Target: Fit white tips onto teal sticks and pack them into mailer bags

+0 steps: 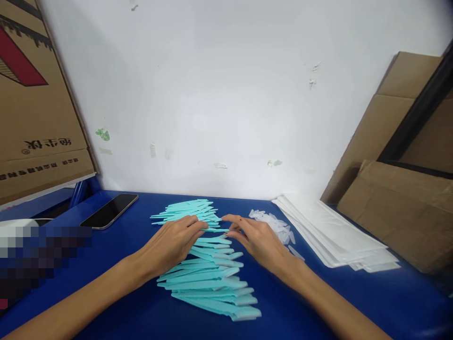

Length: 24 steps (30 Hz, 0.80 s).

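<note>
Between my two hands is a slim turquoise plastic stick (217, 230), shaped like an eyebrow razor. My left hand (177, 241) pinches its left part between thumb and fingers. At its other end the fingertips of my right hand (253, 236) close in; whether they also hold a small cap is too small to see. Beneath and nearer to me lies a row of similar turquoise sticks (208, 283), with paler, whitish right ends. More turquoise sticks (191, 210) lie in a bunch behind my hands. Right of my right hand is a pile of small translucent white pieces (279, 229).
A stack of white plastic bags or sheets (339, 236) lies right on the blue table (123, 302). A phone (109, 211) rests at the back left. Cardboard boxes (46, 108) stand left and another cardboard box (399, 212) right. Behind rises a white wall (212, 94).
</note>
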{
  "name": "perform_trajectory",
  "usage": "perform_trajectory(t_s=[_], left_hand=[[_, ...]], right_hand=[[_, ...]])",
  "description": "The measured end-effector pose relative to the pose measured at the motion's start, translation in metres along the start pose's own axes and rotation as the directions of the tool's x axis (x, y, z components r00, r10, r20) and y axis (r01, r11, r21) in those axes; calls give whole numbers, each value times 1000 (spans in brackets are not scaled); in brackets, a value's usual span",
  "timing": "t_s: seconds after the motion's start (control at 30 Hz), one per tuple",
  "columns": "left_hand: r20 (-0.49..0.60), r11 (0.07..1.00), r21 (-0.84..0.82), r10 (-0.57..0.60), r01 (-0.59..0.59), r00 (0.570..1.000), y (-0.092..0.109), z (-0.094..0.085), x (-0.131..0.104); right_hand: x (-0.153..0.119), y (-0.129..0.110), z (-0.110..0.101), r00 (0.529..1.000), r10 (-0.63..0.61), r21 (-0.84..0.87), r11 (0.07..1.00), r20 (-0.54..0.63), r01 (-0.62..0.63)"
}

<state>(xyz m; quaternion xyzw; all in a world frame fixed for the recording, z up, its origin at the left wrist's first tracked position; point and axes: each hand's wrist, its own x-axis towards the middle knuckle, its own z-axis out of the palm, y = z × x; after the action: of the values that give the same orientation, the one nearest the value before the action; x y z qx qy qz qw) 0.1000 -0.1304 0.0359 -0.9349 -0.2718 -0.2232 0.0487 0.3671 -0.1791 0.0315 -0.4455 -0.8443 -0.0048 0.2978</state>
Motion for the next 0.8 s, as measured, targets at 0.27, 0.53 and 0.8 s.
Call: perform_trajectory(t_s=[0.27,0.53,0.8], left_hand=[[-109,975,117,199,-187,974,14,6,-4],[-172,968,155,224,-199,959,23,7,-8],[-23,997,3,79,-79,997,18,2,-2]], right_hand=[[-4,-12,6,981,-192,-113,975,-14,189],[-6,-16,9,942,-298,-122,952,-158,280],[-4,-15,9,989,-143,-72,988,-43,140]])
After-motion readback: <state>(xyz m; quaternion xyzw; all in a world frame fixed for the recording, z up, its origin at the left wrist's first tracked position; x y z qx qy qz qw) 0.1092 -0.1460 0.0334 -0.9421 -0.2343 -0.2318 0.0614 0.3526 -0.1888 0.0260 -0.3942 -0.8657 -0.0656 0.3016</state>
